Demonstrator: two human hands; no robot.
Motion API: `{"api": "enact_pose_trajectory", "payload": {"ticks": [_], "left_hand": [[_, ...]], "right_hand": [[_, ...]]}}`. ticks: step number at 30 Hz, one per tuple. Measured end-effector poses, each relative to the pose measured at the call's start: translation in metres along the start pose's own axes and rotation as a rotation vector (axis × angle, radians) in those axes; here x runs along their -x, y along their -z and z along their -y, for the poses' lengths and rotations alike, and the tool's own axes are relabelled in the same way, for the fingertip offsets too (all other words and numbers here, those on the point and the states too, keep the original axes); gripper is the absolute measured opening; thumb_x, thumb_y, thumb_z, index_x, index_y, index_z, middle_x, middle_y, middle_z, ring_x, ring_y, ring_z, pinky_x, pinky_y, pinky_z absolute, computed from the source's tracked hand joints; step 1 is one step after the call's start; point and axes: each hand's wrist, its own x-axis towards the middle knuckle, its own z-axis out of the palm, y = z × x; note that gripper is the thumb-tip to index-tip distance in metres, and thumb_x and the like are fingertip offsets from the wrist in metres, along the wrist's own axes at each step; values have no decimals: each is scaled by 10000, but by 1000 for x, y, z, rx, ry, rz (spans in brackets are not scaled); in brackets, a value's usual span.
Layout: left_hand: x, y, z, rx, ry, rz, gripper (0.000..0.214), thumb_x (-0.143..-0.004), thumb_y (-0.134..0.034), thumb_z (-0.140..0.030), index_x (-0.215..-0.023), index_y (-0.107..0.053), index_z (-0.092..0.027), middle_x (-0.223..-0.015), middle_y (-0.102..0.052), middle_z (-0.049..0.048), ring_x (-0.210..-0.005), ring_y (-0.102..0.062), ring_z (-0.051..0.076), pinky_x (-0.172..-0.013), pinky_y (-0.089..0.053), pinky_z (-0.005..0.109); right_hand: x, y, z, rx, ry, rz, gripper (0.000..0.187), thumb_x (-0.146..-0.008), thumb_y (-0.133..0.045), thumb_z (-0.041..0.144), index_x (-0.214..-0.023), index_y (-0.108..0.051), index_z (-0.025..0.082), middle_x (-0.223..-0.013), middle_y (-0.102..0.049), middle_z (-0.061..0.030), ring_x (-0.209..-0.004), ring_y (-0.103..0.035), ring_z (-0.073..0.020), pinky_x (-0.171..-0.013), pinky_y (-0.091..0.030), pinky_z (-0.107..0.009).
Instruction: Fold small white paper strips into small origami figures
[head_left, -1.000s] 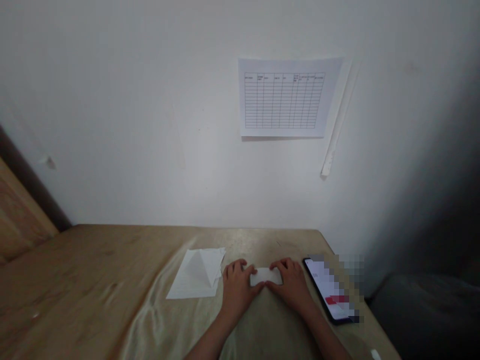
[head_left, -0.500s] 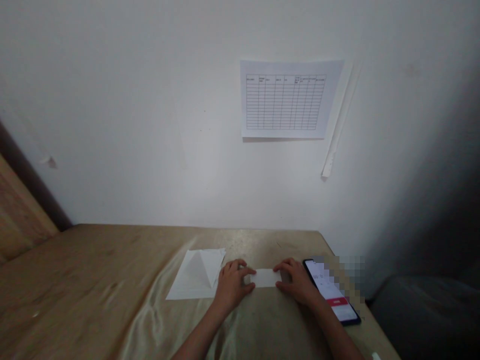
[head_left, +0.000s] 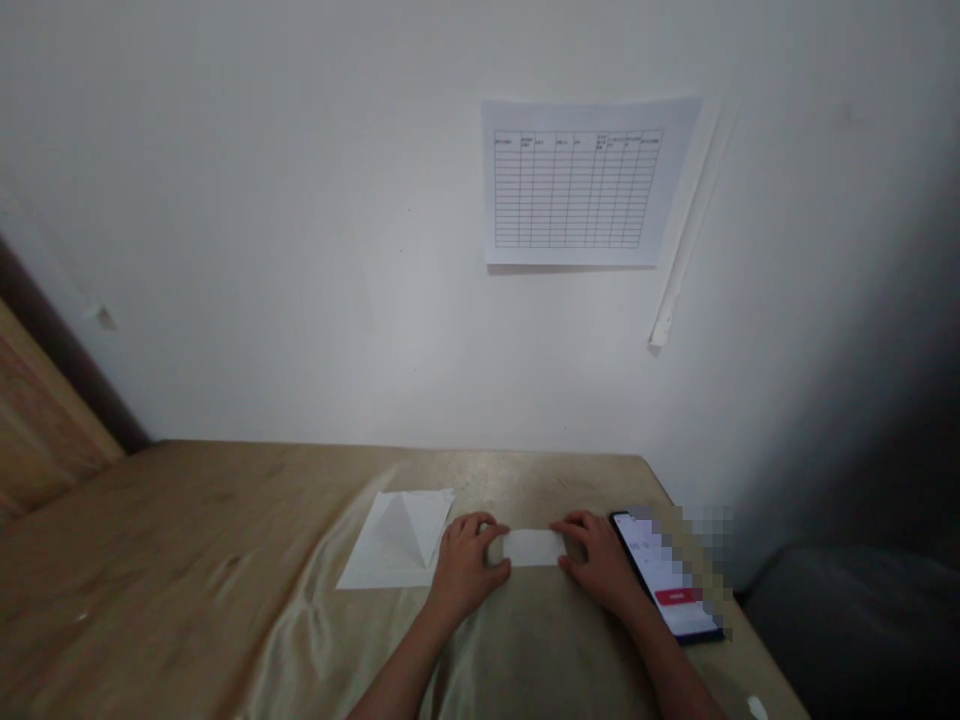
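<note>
A small white folded paper strip (head_left: pixel 533 547) lies flat on the cloth-covered table (head_left: pixel 187 560). My left hand (head_left: pixel 466 565) rests on its left end, fingers curled and pressing down on the paper. At the strip's right end my right hand (head_left: pixel 596 563) presses in the same way, with thumb and fingers against the paper. Both forearms reach in from the bottom edge.
A stack of white sheets with a folded triangle on top (head_left: pixel 399 537) lies left of my left hand. A phone with a lit screen (head_left: pixel 666 585) lies at the table's right edge. A printed table sheet (head_left: pixel 577 185) hangs on the wall behind.
My hands have slid apart along the strip, from its middle toward its two ends, so more of the paper shows between them. The view has shifted slightly.
</note>
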Motion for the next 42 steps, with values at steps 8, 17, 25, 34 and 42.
{"api": "enact_pose_trajectory", "payload": {"ticks": [8,17,25,34,42], "left_hand": [[-2,-6,4,-18,-12,12,506,-770,-739,-347,-1273,-684,-313,-1320,-630,51,-1283,-495,302,-1136,-345,477],[-3,-9,7,-3,-23,-1,488,-764,-773,-347,-1245,-700,-313,-1312,-629,61,-1277,-507,309,-1126,-357,480],[-6,-9,8,60,-55,-10,479,-733,-791,-250,-1202,-706,-298,-1309,-642,61,-1263,-532,301,-1096,-378,470],[-6,-2,1,129,-79,4,417,-723,-756,-148,-1115,-699,-279,-1255,-692,25,-1233,-535,282,-1079,-380,456],[-3,-3,-1,148,-37,73,414,-749,-686,-140,-1141,-653,-268,-1238,-693,39,-1240,-569,263,-1208,-235,543]], "right_hand": [[-1,-1,-5,2,10,-22,493,-750,-678,250,-1242,-699,251,-1299,-616,-74,-1265,-501,-267,-1136,-347,-400],[0,0,-7,-25,13,-29,481,-750,-689,250,-1231,-695,258,-1309,-616,-70,-1274,-498,-281,-1144,-341,-419],[0,-1,-6,-49,11,-42,490,-738,-689,218,-1226,-676,249,-1320,-615,-79,-1285,-498,-284,-1144,-342,-434],[2,2,0,-93,27,-77,459,-712,-684,192,-1169,-663,229,-1279,-626,-79,-1263,-510,-281,-1131,-363,-431],[4,3,4,-180,22,-101,433,-717,-660,184,-1145,-625,237,-1249,-625,-79,-1243,-531,-276,-1122,-391,-426]]}}
